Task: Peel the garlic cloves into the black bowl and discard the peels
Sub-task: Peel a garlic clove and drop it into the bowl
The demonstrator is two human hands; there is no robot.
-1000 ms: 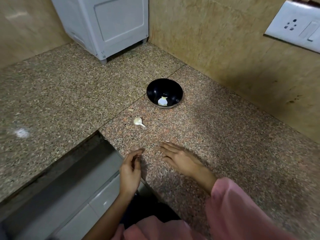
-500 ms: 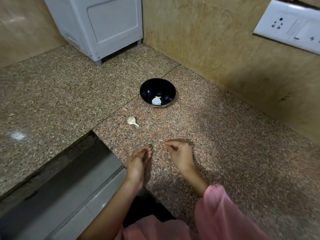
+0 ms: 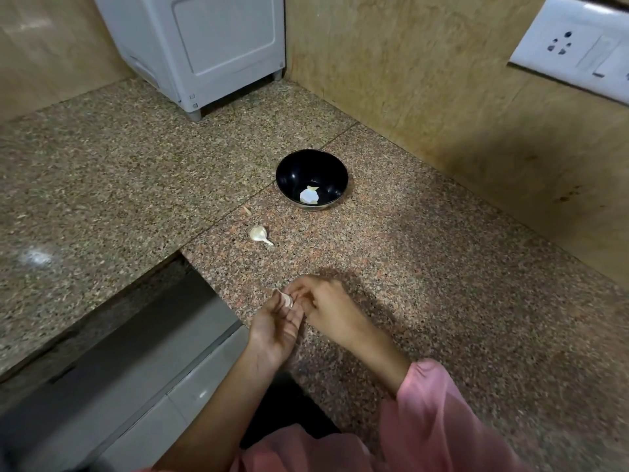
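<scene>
A black bowl [image 3: 311, 178] stands on the granite counter [image 3: 425, 267] near the wall corner, with a pale peeled garlic piece [image 3: 309, 195] in its bottom. An unpeeled garlic clove [image 3: 258, 234] with a thin tail lies on the counter in front of the bowl, and a small peel scrap [image 3: 246, 210] sits beside it. Near the counter's front edge my left hand [image 3: 277, 330] is palm up, holding a pale garlic peel [image 3: 285, 298] at its fingertips. My right hand [image 3: 328, 310] meets it, fingers pinched at the same peel.
A white appliance [image 3: 204, 46] stands at the back in the corner. Tiled walls rise behind and to the right, with a white socket plate [image 3: 575, 46] upper right. The counter steps down at the left front to a grey ledge [image 3: 136, 352].
Both hands came together from resting apart on the counter. The left hand turned palm up and a pale peel now shows between the fingertips. The view also shifted slightly.
</scene>
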